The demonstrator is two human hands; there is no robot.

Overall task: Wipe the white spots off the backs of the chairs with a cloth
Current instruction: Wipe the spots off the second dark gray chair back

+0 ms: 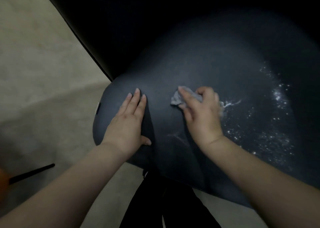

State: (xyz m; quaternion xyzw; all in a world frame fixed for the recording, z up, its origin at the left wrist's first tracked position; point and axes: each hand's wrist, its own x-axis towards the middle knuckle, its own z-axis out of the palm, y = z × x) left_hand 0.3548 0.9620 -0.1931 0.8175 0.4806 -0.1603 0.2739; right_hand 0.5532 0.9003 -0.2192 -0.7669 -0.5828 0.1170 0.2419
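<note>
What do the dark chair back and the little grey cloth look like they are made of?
The chair back looks like smooth, matte dark leather or vinyl: an even surface with a soft sheen, though the dim light leaves this open. The cloth looks like soft grey fabric, since it bunches into crumpled folds under the right hand.

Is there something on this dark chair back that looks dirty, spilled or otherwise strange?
Yes. White spots are scattered over the right part of the dark chair back, with a thin white smear beside the right hand, which holds a grey cloth. The area under the flat left hand looks clean.
</note>
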